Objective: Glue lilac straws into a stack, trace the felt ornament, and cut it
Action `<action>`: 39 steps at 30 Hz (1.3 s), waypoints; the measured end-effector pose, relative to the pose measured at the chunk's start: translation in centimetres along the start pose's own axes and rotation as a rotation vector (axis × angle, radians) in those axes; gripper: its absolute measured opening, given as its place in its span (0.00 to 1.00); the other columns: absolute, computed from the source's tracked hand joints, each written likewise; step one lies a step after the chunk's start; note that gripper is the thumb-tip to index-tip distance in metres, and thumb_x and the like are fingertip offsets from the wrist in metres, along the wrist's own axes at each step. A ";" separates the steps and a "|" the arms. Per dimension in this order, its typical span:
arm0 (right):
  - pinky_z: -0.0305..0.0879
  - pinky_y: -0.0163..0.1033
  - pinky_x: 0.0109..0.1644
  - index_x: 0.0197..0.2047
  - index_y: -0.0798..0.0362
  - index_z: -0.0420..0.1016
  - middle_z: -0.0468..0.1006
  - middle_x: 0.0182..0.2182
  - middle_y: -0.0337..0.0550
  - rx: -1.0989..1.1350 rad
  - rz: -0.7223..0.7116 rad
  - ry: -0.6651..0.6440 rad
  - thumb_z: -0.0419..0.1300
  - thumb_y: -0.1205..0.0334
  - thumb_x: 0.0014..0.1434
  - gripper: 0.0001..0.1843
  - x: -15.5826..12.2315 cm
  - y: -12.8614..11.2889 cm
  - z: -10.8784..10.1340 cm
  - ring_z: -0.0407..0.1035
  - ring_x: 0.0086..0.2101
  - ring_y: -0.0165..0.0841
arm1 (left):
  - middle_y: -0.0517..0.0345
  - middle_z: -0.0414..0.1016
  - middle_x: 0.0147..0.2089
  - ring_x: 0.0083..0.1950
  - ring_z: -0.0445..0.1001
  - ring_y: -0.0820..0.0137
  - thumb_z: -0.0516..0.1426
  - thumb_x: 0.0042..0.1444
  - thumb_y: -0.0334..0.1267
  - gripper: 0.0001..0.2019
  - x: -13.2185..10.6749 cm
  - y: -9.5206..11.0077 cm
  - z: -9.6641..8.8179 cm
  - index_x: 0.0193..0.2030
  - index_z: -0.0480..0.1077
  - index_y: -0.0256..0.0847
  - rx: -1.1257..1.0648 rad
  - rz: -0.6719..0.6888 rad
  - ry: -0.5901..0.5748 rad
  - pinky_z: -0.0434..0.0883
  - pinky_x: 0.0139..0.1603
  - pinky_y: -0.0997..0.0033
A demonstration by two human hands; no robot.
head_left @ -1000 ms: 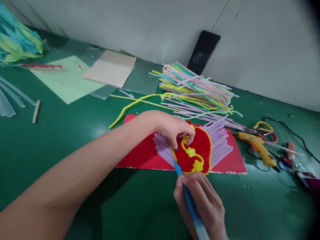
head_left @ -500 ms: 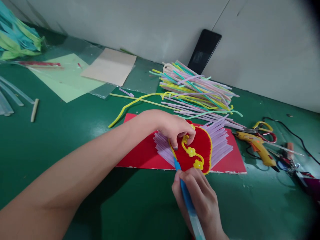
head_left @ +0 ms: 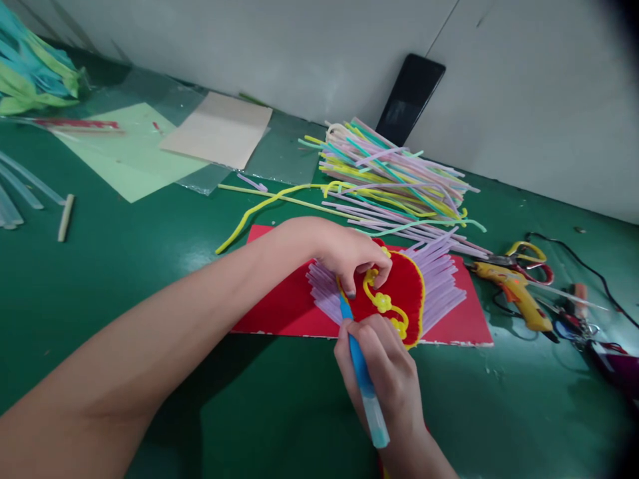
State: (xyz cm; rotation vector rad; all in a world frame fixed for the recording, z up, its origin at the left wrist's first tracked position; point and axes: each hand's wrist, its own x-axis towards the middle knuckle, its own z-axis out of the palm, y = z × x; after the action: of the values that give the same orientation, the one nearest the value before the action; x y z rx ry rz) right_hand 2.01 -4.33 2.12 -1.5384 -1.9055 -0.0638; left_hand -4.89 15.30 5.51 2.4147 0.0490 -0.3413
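My right hand is closed around a blue pen with a clear lower barrel. The pen's tip touches the left edge of a red fuzzy piece, which has a yellow border and a curling yellow stem with yellow flowers. From above, my left hand presses on that piece, its thumb at the left edge and curled fingers near the yellow stem. Beneath the piece, lilac pipe cleaners fan out to both sides over a red board.
Behind the board lies a heap of coloured pipe cleaners, and a black phone leans on the wall. A yellow glue gun and scissors are at the right. Glue sticks and paper sheets lie at the left.
My right hand and the pen have shifted up and to the left, with the tip now higher along the red piece's edge. My left hand stays in place.
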 end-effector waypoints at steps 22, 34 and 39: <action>0.65 0.35 0.30 0.34 0.54 0.67 0.68 0.25 0.40 0.070 0.039 0.048 0.60 0.78 0.54 0.09 -2.1 -0.2 -1.9 0.63 0.26 0.28 | 0.61 0.73 0.46 0.46 0.67 0.66 0.64 0.47 0.38 0.16 0.1 1.1 0.0 0.43 0.68 0.46 0.042 -0.035 0.023 0.59 0.38 0.70; 0.64 0.35 0.31 0.31 0.54 0.64 0.66 0.24 0.39 0.017 0.034 -0.026 0.59 0.79 0.55 0.11 -1.8 -0.2 -1.5 0.60 0.25 0.28 | 0.58 0.72 0.48 0.47 0.66 0.63 0.64 0.46 0.35 0.17 -0.2 2.4 0.1 0.44 0.69 0.45 0.090 -0.126 0.042 0.60 0.43 0.68; 0.63 0.35 0.30 0.30 0.53 0.64 0.65 0.23 0.38 0.012 0.026 0.007 0.58 0.78 0.55 0.11 -1.1 -0.6 -1.6 0.60 0.25 0.28 | 0.58 0.72 0.47 0.46 0.67 0.65 0.64 0.46 0.35 0.17 0.0 2.2 0.1 0.44 0.69 0.44 0.105 -0.086 0.036 0.60 0.41 0.68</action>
State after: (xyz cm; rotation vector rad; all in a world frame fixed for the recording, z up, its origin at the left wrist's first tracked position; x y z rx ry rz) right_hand 2.26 -6.11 2.99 -1.5524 -1.8770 -0.0459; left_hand -4.65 13.55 6.82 2.5278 0.1553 -0.3479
